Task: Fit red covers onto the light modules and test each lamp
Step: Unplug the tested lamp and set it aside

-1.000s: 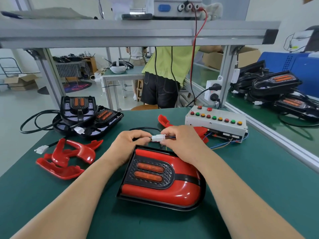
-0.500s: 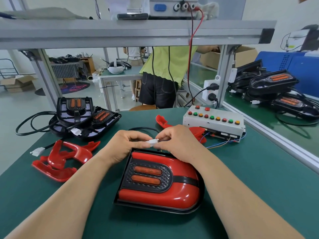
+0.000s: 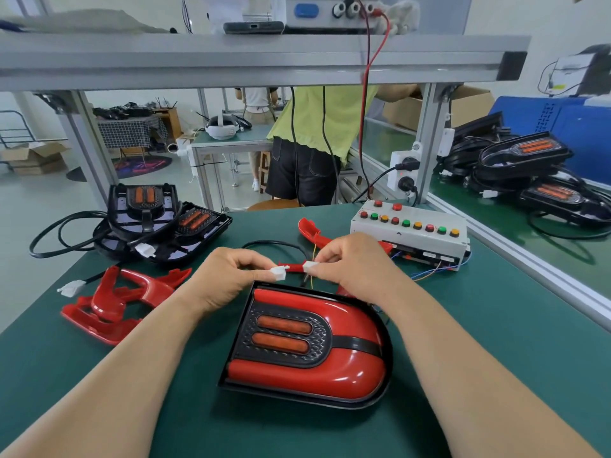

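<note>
- Covered lamp (image 3: 330, 375): lies flat on the green mat (image 3: 496, 358), nearest the wearer. Red cover looks fully seated on its black base. Two orange lenses face up, apparently unlit.
- Handling judgement: the lamp is a rigid plastic shell, probably light. The gloss cover is likely slick and easy to scuff, so take it by the black rim at both long sides, not by the lenses.
- Just past the lamp's far edge, the left hand (image 3: 224, 276) pinches a white plug (image 3: 278, 273) between thumb and fingertips.
- Same spot, the right hand (image 3: 353, 269) pinches a second white plug (image 3: 309, 266) the same way. The two plugs are near each other, end to end, but apart.
- Plugs: small, stiff and light, on thin leads that look fragile. Grip the housings, never the wires. Line them up square before pressing so no pin bends.
- Left of the lamp: loose red covers (image 3: 112, 302) piled on the mat, not yet fitted. They are open-framed and likely springy.
- Beyond the lamp to the left: bare black modules (image 3: 158, 219) stacked, with their cable coiled further out.
- Beyond the lamp to the right: test box (image 3: 413, 233) with a row of coloured buttons and thin wires trailing from its near side. Likely step in hand is the lamp test, with more modules left to cover.
- Far beyond the lamp: a person in a green top (image 3: 317, 127) stands at the next bench.
</note>
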A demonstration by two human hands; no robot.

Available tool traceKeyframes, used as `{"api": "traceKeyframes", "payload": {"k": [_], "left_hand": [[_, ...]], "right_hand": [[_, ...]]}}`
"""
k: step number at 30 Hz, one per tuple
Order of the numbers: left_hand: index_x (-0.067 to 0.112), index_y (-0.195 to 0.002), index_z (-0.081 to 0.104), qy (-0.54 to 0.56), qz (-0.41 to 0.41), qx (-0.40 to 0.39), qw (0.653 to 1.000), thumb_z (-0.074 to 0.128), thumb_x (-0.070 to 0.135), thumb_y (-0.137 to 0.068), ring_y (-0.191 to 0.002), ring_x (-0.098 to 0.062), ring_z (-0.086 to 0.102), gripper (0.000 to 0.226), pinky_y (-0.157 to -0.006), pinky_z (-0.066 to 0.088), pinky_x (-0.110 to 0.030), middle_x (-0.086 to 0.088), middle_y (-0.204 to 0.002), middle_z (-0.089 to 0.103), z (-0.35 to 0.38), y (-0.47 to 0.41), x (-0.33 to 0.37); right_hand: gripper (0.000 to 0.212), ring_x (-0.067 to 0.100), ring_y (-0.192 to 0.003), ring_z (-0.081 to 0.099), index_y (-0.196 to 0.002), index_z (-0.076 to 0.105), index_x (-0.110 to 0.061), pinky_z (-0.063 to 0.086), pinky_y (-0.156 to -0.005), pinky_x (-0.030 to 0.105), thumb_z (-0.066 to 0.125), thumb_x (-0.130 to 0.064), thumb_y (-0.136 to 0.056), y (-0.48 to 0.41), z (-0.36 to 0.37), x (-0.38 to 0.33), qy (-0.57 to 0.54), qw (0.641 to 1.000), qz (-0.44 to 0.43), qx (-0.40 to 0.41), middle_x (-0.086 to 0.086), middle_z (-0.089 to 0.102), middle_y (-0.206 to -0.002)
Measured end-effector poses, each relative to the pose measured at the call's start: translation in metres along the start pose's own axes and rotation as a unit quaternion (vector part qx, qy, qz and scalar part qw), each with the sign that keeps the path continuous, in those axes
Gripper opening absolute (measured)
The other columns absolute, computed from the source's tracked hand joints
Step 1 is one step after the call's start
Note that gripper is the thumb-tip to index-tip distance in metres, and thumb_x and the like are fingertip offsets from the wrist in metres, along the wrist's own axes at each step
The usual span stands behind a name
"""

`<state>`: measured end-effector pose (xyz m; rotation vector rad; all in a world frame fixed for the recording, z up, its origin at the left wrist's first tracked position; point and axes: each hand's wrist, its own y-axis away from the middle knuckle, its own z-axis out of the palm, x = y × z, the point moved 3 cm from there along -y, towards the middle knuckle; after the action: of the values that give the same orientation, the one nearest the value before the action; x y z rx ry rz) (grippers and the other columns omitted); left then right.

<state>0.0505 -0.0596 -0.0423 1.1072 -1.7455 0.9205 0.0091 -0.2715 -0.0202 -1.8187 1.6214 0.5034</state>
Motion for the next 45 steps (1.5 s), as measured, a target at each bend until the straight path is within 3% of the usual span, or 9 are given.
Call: {"api": "traceKeyframes", "payload": {"k": [11, 15, 18, 23, 26, 30, 37, 41, 45], "left_hand": [[0.041, -0.085, 0.073, -0.090, 0.036, 0.092, 0.991, 0.071, 0.032, -0.090, -0.073, -0.001, 0.058, 0.011, -0.074, 0.046, -0.013, 0.004, -0.080, 0.069, -0.017, -0.005, -0.016], [0.037, -0.080, 0.071, -0.166, 0.021, 0.045, 0.985, 0.080, 0.033, -0.080, -0.074, -0.005, 0.059, 0.010, -0.076, 0.046, -0.025, 0.007, -0.083, 0.069, -0.008, -0.002, -0.015], [0.034, -0.082, 0.068, -0.216, 0.021, 0.092, 0.972, 0.076, 0.020, -0.084, -0.084, -0.015, 0.061, 0.016, -0.075, 0.045, -0.026, 0.005, -0.089, 0.066, -0.008, -0.003, -0.013], [0.016, -0.130, 0.057, -0.241, -0.041, 0.213, 0.946, 0.057, 0.024, -0.099, -0.110, -0.021, 0.052, 0.032, -0.088, 0.038, -0.028, 0.000, -0.133, 0.050, -0.018, -0.004, -0.018], [0.014, -0.145, 0.043, -0.316, -0.082, 0.205, 0.923, 0.051, 0.030, -0.101, -0.131, -0.030, 0.043, 0.048, -0.106, 0.035, -0.040, -0.005, -0.154, 0.030, -0.017, -0.007, -0.019], [0.016, -0.149, 0.033, -0.407, -0.141, 0.158, 0.888, 0.051, 0.034, -0.097, -0.124, -0.038, 0.050, 0.058, -0.097, 0.041, -0.043, -0.017, -0.144, 0.043, -0.017, -0.009, -0.022], [0.023, -0.095, 0.059, -0.450, -0.084, 0.178, 0.871, 0.050, 0.026, -0.096, -0.088, -0.029, 0.056, 0.010, -0.072, 0.041, -0.034, -0.007, -0.106, 0.066, -0.025, -0.004, -0.022], [0.025, -0.150, 0.040, -0.513, 0.065, 0.006, 0.856, 0.055, -0.003, -0.088, -0.141, -0.026, 0.036, 0.070, -0.111, 0.035, -0.044, -0.004, -0.157, 0.034, -0.007, -0.037, -0.020], [0.034, -0.157, 0.000, -0.621, 0.013, -0.186, 0.761, 0.052, 0.051, -0.095, -0.152, -0.021, 0.010, 0.083, -0.122, 0.018, -0.044, 0.008, -0.166, 0.006, 0.027, -0.066, -0.027]], "right_hand": [[0.030, 0.018, -0.099, 0.060, -0.108, 0.070, -0.027, 0.050, -0.086, 0.035, 0.075, -0.041, -0.082, 0.009, -0.020, 0.024, 0.184, 0.982, 0.049, 0.005, -0.005, 0.066, -0.102], [0.007, 0.001, -0.077, 0.061, -0.087, 0.072, -0.028, 0.042, -0.068, 0.022, 0.074, -0.033, -0.083, 0.015, -0.024, 0.011, 0.080, 0.996, -0.008, 0.023, -0.015, 0.064, -0.078], [0.028, 0.006, -0.065, 0.061, -0.079, 0.073, -0.017, 0.048, -0.062, 0.028, 0.065, -0.042, -0.091, 0.018, -0.012, 0.001, 0.061, 0.996, -0.024, -0.058, -0.005, 0.068, -0.072], [0.052, 0.005, -0.047, 0.040, -0.060, 0.041, -0.018, 0.035, -0.055, 0.028, 0.044, -0.051, -0.101, 0.024, -0.007, -0.008, 0.083, 0.980, -0.020, -0.179, -0.006, 0.043, -0.056], [0.057, 0.003, -0.052, 0.052, -0.064, 0.053, -0.020, 0.042, -0.061, 0.023, 0.038, -0.062, -0.099, 0.029, -0.005, -0.011, 0.056, 0.967, -0.002, -0.247, -0.007, 0.057, -0.063], [0.049, 0.014, -0.067, 0.067, -0.080, 0.070, -0.017, 0.055, -0.075, 0.028, 0.045, -0.055, -0.100, 0.031, -0.004, -0.011, -0.031, 0.962, -0.003, -0.270, 0.000, 0.073, -0.079], [0.042, 0.005, -0.062, 0.067, -0.063, 0.072, -0.033, 0.051, -0.061, 0.018, 0.055, -0.049, -0.099, 0.030, 0.000, -0.008, -0.138, 0.955, 0.008, -0.262, -0.008, 0.072, -0.071], [0.033, 0.014, -0.076, 0.074, -0.082, 0.078, -0.025, 0.060, -0.074, 0.029, 0.060, -0.049, -0.095, 0.028, 0.000, -0.005, -0.161, 0.950, 0.032, -0.267, 0.001, 0.078, -0.086], [0.033, 0.018, -0.084, 0.075, -0.092, 0.079, -0.017, 0.061, -0.081, 0.033, 0.063, -0.046, -0.094, 0.025, 0.003, -0.002, -0.176, 0.947, 0.040, -0.264, 0.004, 0.078, -0.092]]}}
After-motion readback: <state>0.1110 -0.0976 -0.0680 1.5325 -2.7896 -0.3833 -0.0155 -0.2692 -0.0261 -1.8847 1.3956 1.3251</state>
